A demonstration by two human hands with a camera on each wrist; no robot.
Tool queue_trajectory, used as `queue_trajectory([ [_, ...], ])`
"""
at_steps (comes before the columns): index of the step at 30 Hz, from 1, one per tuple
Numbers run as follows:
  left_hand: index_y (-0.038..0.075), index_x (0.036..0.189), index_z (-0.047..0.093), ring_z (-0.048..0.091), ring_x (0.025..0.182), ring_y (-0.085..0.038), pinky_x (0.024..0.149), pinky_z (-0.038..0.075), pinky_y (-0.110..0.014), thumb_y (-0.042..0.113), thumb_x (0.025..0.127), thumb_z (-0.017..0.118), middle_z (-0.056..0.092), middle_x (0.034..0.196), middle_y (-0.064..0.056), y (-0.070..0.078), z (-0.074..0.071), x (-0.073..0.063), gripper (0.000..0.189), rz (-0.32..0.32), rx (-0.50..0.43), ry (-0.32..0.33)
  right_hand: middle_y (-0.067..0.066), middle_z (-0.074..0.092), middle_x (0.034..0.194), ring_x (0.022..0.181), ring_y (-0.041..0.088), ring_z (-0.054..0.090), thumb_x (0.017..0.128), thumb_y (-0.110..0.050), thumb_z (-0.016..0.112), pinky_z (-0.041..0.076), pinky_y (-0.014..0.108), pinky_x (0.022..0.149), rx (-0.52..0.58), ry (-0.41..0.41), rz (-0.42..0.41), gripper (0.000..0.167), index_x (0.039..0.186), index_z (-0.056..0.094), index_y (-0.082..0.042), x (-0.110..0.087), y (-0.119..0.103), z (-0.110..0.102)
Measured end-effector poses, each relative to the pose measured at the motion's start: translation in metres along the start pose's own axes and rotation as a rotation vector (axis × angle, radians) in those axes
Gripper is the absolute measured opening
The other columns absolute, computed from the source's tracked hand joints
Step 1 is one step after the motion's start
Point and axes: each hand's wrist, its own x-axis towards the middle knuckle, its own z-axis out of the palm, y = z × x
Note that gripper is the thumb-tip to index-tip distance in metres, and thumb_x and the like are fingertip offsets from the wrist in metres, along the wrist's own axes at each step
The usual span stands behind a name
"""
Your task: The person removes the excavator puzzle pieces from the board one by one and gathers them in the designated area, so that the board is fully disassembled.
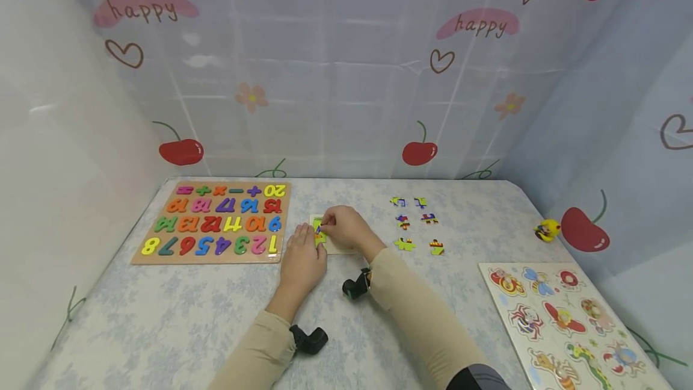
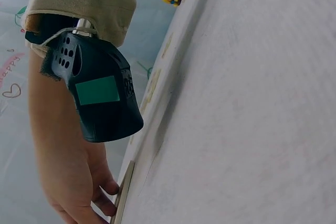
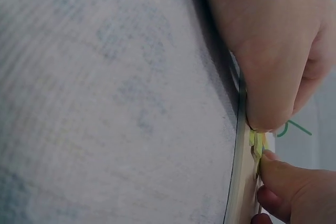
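A small wooden jigsaw board [image 1: 340, 250] lies on the table, its green picture area partly covered by both hands. My right hand [image 1: 351, 229] leans over it and pinches a small puzzle piece [image 1: 319, 230] between thumb and fingertips. In the right wrist view, yellow-green puzzle pieces [image 3: 255, 141] show just under those fingertips. My left hand [image 1: 303, 257] rests on the board's left side with fingers extended; its thumb [image 3: 278, 169] touches near the pieces. The left wrist view shows left fingertips against the board's edge [image 2: 123, 192]. The gripped piece is mostly hidden.
Several loose puzzle pieces [image 1: 405, 244] lie right of the board. A number board [image 1: 211, 221] stands close on the left. An insect picture board [image 1: 563, 324] lies at the front right, with a small yellow figure [image 1: 547, 230] near the right edge. Printed curtains [image 1: 346, 107] enclose the table.
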Motion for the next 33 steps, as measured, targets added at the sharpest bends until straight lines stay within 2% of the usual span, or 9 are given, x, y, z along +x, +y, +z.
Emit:
queue_trajectory([
  [6, -0.009, 0.143, 0.045, 0.036, 0.147, -0.036, 0.122, 0.029, -0.051, 0.026, 0.100, 0.049, 0.043, 0.152, -0.024, 0.000, 0.000, 0.000, 0.056, -0.009, -0.005, -0.009, -0.001, 0.060, 0.079, 0.069, 0.011, 0.052, 0.097, -0.024, 0.065, 0.043, 0.024, 0.062, 0.007, -0.032, -0.004, 0.010, 0.091, 0.065, -0.015, 0.001, 0.001, 0.000],
  [17, -0.010, 0.142, 0.046, 0.038, 0.145, -0.037, 0.121, 0.030, -0.051, 0.025, 0.099, 0.050, 0.045, 0.151, -0.025, 0.001, -0.001, -0.001, 0.055, -0.001, -0.016, 0.016, -0.001, 0.059, 0.084, 0.074, 0.013, 0.053, 0.100, -0.024, 0.060, 0.045, 0.026, 0.067, -0.018, 0.009, -0.008, 0.010, 0.094, 0.062, -0.016, 0.006, 0.006, 0.002],
  [20, -0.010, 0.142, 0.046, 0.038, 0.145, -0.037, 0.121, 0.030, -0.051, 0.025, 0.099, 0.049, 0.045, 0.151, -0.025, 0.001, 0.000, 0.000, 0.055, 0.000, -0.014, 0.016, -0.001, 0.059, 0.083, 0.072, 0.013, 0.053, 0.100, -0.025, 0.060, 0.045, 0.026, 0.065, -0.020, 0.015, -0.017, 0.012, 0.104, 0.063, -0.015, 0.007, 0.006, 0.001],
  [24, -0.010, 0.143, 0.045, 0.036, 0.147, -0.036, 0.122, 0.029, -0.050, 0.025, 0.100, 0.048, 0.044, 0.152, -0.024, 0.001, -0.001, 0.000, 0.056, -0.008, -0.018, -0.001, 0.000, 0.059, 0.087, 0.073, 0.014, 0.053, 0.099, -0.028, 0.061, 0.045, 0.028, 0.066, -0.028, -0.003, -0.016, 0.029, 0.125, 0.064, -0.014, 0.008, 0.004, -0.001],
  [26, -0.010, 0.144, 0.044, 0.035, 0.147, -0.035, 0.122, 0.028, -0.050, 0.026, 0.100, 0.048, 0.043, 0.152, -0.024, 0.001, -0.001, 0.000, 0.056, -0.010, -0.020, -0.008, 0.000, 0.060, 0.090, 0.077, 0.014, 0.053, 0.099, -0.028, 0.061, 0.046, 0.029, 0.069, -0.036, -0.016, -0.015, 0.034, 0.129, 0.064, -0.014, 0.008, 0.003, -0.001],
  [33, -0.010, 0.143, 0.045, 0.037, 0.146, -0.036, 0.122, 0.029, -0.051, 0.025, 0.100, 0.049, 0.044, 0.151, -0.024, 0.000, 0.000, -0.001, 0.056, -0.001, -0.022, 0.004, 0.002, 0.059, 0.095, 0.082, 0.015, 0.053, 0.097, -0.027, 0.064, 0.046, 0.029, 0.073, -0.019, -0.027, 0.001, 0.029, 0.121, 0.063, -0.011, 0.011, 0.001, -0.001],
])
